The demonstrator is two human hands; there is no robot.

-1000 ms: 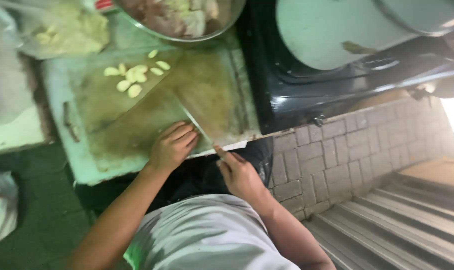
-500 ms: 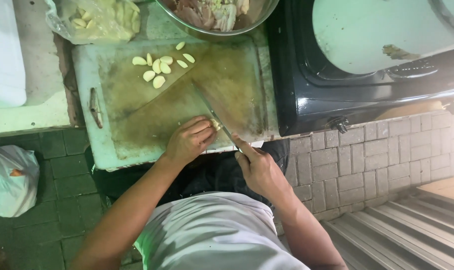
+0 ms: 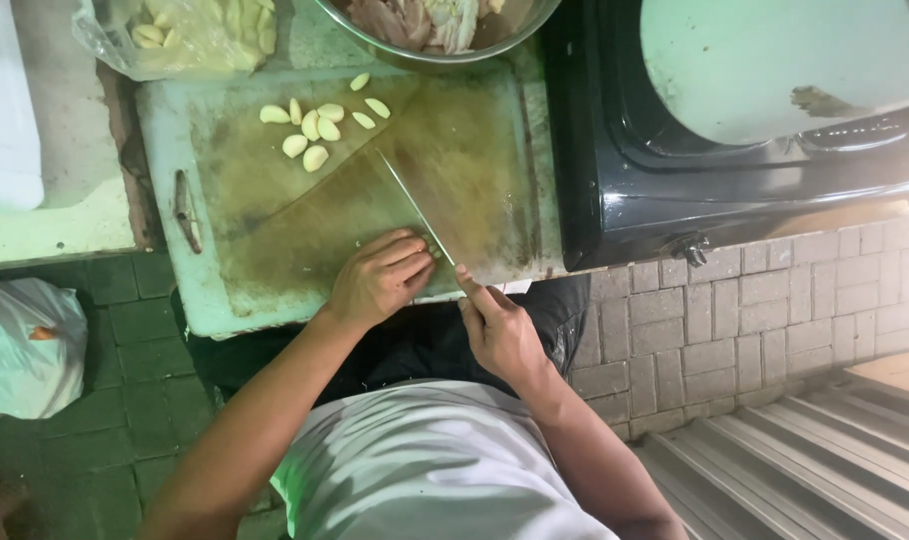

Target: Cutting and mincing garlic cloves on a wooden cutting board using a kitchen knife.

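Observation:
A stained greenish cutting board (image 3: pixel 254 190) lies in front of me. My right hand (image 3: pixel 499 330) grips a knife (image 3: pixel 414 205) whose thin blade lies across the board. My left hand (image 3: pixel 379 275) rests fingers-down on the board's near edge, right against the blade, covering whatever is under it. Several peeled garlic cloves (image 3: pixel 314 125) lie loose at the board's far side.
A metal bowl (image 3: pixel 444 25) of chopped food stands beyond the board. A clear bag of cloves (image 3: pixel 189 35) sits far left. A black appliance with a pale lid (image 3: pixel 734 110) is at right. A white plastic bag (image 3: pixel 19 345) lies on the green tiled floor.
The camera view has shifted, so board and bowl sit lower in frame. My left hand stays bunched beside the blade; the small piece seen at its fingertips is now covered.

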